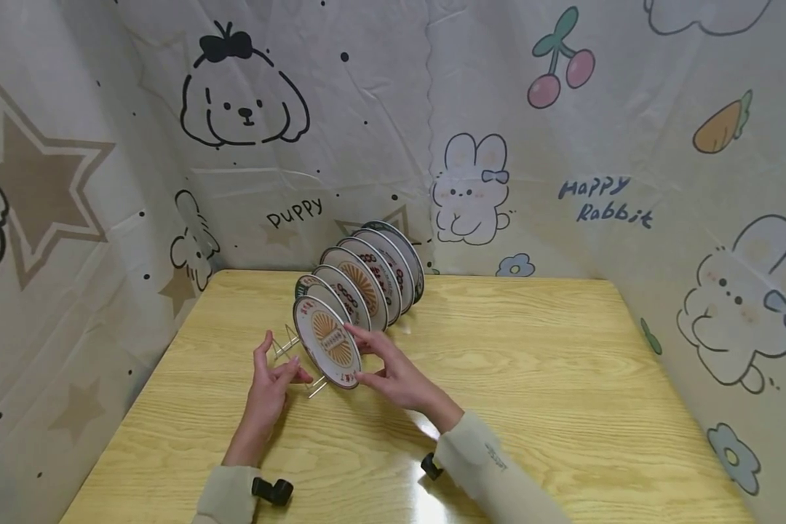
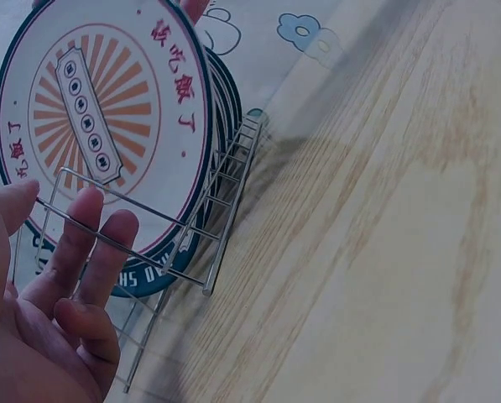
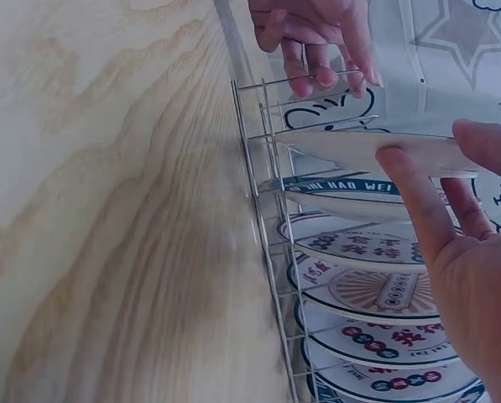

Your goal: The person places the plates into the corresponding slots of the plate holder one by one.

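My right hand (image 1: 402, 375) pinches the front plate (image 1: 327, 340) by its right side, thumb low and fingers higher on the rim. This white plate has an orange sunburst and red characters, and leans in a wire dish rack (image 1: 318, 386). Behind it, several similar plates (image 3: 376, 290) stand on edge in a row, partly hidden by one another. At the rack's near left end is my left hand (image 1: 268, 393). Its thumb and fingers (image 2: 84, 214) hold the end wires, just in front of the front plate's face.
The rack stands on a wood-grain table (image 1: 530, 378), left of its middle. A patterned cloth (image 1: 380, 109) hangs behind the table and along both sides. Black camera mounts (image 1: 272, 491) sit at both wrists.
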`<state>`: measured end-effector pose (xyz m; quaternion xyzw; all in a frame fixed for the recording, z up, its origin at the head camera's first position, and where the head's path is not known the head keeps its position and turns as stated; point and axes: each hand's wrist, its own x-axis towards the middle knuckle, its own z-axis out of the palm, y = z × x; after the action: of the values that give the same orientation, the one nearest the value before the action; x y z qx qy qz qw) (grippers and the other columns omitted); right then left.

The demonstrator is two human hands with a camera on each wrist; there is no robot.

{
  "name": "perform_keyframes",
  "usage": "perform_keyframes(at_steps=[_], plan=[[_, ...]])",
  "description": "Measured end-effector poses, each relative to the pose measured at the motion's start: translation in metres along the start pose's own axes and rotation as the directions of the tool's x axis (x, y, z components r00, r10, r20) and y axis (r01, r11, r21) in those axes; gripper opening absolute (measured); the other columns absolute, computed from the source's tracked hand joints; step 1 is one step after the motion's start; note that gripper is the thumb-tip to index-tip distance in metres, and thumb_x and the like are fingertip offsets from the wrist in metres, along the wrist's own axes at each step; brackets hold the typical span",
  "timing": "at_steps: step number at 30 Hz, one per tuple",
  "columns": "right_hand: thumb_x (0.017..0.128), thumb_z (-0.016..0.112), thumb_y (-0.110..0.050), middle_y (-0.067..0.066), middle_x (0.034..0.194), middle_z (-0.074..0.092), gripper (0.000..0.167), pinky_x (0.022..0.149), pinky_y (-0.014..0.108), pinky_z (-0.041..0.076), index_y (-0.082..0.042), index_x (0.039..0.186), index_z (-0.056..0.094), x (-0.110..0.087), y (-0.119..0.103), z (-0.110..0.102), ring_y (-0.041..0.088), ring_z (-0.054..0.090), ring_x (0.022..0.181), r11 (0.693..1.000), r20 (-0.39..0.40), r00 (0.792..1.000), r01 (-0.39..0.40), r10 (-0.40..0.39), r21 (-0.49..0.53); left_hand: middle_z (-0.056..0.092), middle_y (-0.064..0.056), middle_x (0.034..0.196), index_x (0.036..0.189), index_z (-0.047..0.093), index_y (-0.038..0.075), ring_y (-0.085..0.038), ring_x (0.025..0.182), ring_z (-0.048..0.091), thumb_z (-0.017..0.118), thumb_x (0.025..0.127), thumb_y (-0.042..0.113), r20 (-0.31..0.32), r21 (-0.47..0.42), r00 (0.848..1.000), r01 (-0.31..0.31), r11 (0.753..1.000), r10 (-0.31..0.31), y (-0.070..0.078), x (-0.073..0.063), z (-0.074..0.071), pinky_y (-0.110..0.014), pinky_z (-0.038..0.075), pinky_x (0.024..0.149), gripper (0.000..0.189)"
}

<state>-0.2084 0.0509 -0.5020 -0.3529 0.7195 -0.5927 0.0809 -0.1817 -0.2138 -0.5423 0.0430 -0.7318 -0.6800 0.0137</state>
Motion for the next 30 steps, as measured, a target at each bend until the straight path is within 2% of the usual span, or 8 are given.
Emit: perform_keyframes(at_steps=[2,5,7,9,15,19,23,30], plan=[[0.095,0.066,0.007,0.019,0.145,0.044,0.082,0.082,0.034,0.061,-0.02,0.164,0.03,0.002,0.002,0.001,0.042,0.054,0.134,1.0,-0.012,1.0,-0.01,0.01,-0.006,0.073,0.012,0.079,0.165,0.001,0.03,-0.01,0.082,0.073,0.055,0.109,0.032,-0.001,0.001,1.0,-0.004,1.0,0.004,-0.001,0.0,0.0,-0.024,0.028,0.056,0.078],[0.096,0.066,0.005,0.019,0.145,0.045,0.081,0.081,0.033,0.061,-0.02,0.164,0.03,0.004,0.003,0.003,0.042,0.055,0.133,1.0,-0.032,0.999,-0.018,0.017,-0.016,0.073,0.011,0.078,0.165,0.001,0.03,-0.011,0.081,0.074,0.056,0.109,0.031,-0.001,-0.006,1.0,-0.01,1.0,0.01,-0.001,0.0,0.001,-0.024,0.033,0.063,0.078],[0.097,0.067,0.003,0.019,0.145,0.047,0.079,0.08,0.032,0.061,-0.019,0.163,0.031,0.005,0.004,0.004,0.042,0.055,0.132,1.0,-0.047,0.999,-0.016,0.015,-0.017,0.073,0.011,0.078,0.165,0.001,0.029,-0.011,0.081,0.074,0.056,0.109,0.031,-0.001,-0.007,1.0,-0.012,1.0,0.012,-0.002,0.001,0.001,-0.024,0.037,0.073,0.079],[0.097,0.067,0.002,0.02,0.145,0.047,0.076,0.08,0.034,0.061,-0.018,0.162,0.033,0.006,0.006,0.006,0.044,0.056,0.13,1.0,-0.063,0.998,-0.006,0.005,-0.009,0.073,0.011,0.078,0.165,0.001,0.03,-0.01,0.081,0.074,0.056,0.109,0.03,-0.001,-0.008,1.0,-0.013,1.0,0.013,-0.002,0.001,0.001,-0.025,0.036,0.08,0.079],[0.094,0.069,0.005,0.023,0.14,0.052,0.069,0.077,0.038,0.062,-0.008,0.157,0.042,0.008,0.009,0.015,0.045,0.058,0.125,0.998,-0.146,0.989,0.043,-0.035,0.053,0.073,0.013,0.077,0.165,0.002,0.03,-0.009,0.08,0.074,0.055,0.109,0.029,-0.005,-0.014,1.0,-0.011,1.0,0.011,-0.002,0.001,0.0,-0.026,0.034,0.072,0.078],[0.093,0.07,0.005,0.022,0.134,0.057,0.062,0.075,0.033,0.062,-0.004,0.151,0.05,0.01,0.013,0.023,0.041,0.061,0.12,0.997,-0.241,0.969,0.072,-0.061,0.036,0.073,0.013,0.077,0.165,0.001,0.028,-0.009,0.08,0.074,0.055,0.109,0.028,-0.005,-0.017,1.0,-0.015,1.0,0.015,-0.002,0.001,0.0,-0.025,0.034,0.067,0.078],[0.094,0.07,0.005,0.02,0.13,0.062,0.054,0.075,0.031,0.062,-0.002,0.146,0.057,0.014,0.015,0.032,0.039,0.065,0.112,0.999,-0.348,0.936,0.052,-0.05,-0.004,0.072,0.013,0.076,0.165,0.001,0.028,-0.009,0.079,0.073,0.054,0.109,0.027,-0.007,-0.012,1.0,-0.014,1.0,0.014,-0.003,0.001,0.0,-0.024,0.03,0.061,0.077],[0.093,0.069,0.009,0.023,0.13,0.064,0.045,0.073,0.034,0.062,0.001,0.136,0.063,0.02,0.012,0.042,0.043,0.066,0.109,0.998,-0.431,0.901,-0.036,0.052,0.044,0.072,0.013,0.076,0.166,0.0,0.028,-0.01,0.079,0.073,0.055,0.109,0.027,-0.003,-0.025,1.0,-0.008,1.0,0.008,-0.002,0.002,0.0,-0.025,0.034,0.084,0.079]])
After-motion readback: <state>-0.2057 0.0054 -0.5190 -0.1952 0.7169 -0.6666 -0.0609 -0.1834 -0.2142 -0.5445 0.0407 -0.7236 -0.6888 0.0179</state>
